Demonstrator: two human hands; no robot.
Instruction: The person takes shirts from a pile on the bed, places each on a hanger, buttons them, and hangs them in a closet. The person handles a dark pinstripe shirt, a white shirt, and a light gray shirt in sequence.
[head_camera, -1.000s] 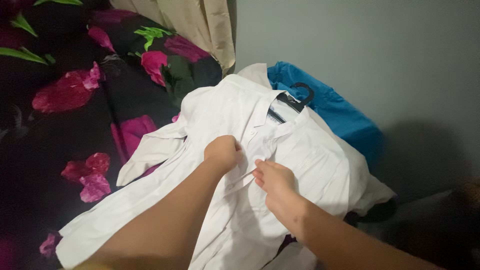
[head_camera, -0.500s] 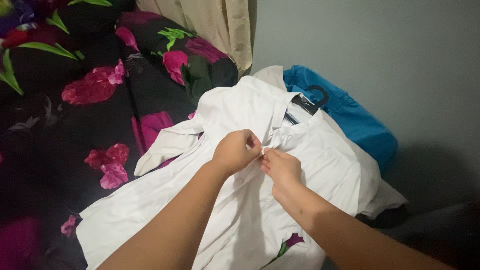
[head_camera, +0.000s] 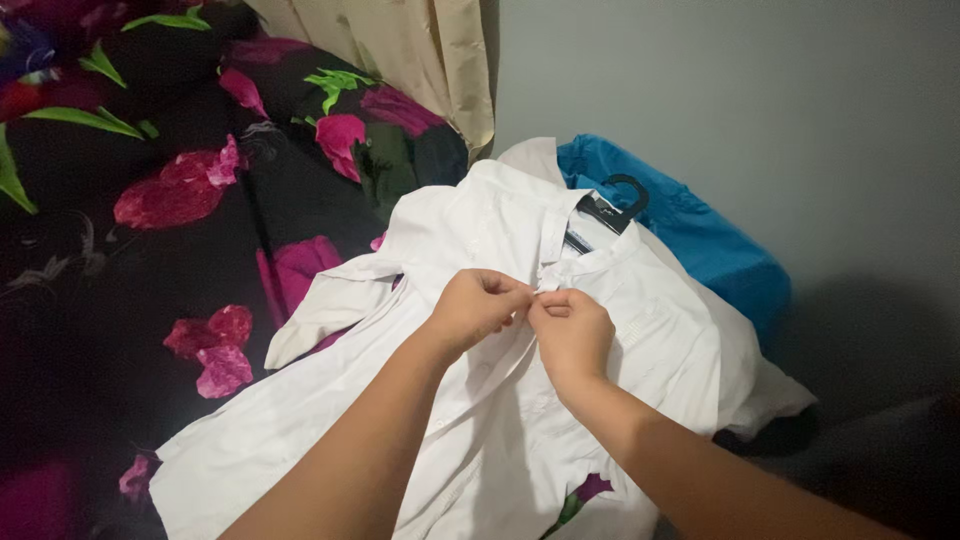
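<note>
White shirt (head_camera: 480, 400) on floral bedspread (head_camera: 150, 260), grey wall (head_camera: 740, 90).

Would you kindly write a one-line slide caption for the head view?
Both hands, left hand and right hand, pinch the front placket of a white shirt laid on a floral bedspread.

Two hands, left (head_camera: 478, 310) and right (head_camera: 572, 335); one white shirt (head_camera: 480, 400); one black hanger (head_camera: 615, 205); one blue garment (head_camera: 690, 225); one floral bedspread (head_camera: 150, 250); one beige curtain (head_camera: 420, 50).
</note>
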